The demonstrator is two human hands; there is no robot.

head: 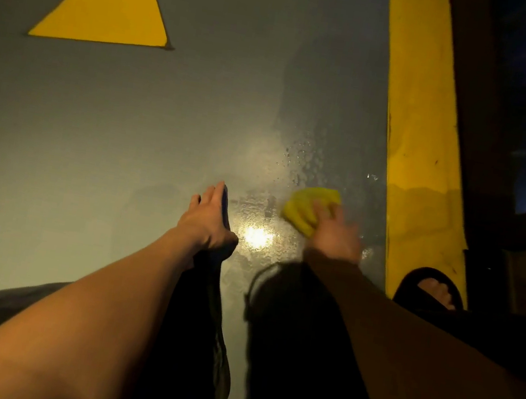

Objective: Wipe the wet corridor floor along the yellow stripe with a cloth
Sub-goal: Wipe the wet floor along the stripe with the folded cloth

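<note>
The right hand point(335, 230) presses a yellow cloth point(309, 208) down on the gray floor point(128, 131). Its fingers lie over the bunched cloth, a bit blurred, so how tightly they curl I cannot tell. The cloth sits on the wet patch point(290, 169), near the yellow stripe point(420, 120) that runs along the right edge of the floor. That is likely where the water still needs mopping up, since drops shine just past the cloth.

The left hand point(209, 217) is flat on the floor with straight fingers, beside a dark blue thing point(226, 205) I cannot name. It probably props the person up while they lean forward. A foot in a black sandal point(429, 287) stands on the stripe. A yellow triangle point(112, 2) is painted far off toward the left edge.
</note>
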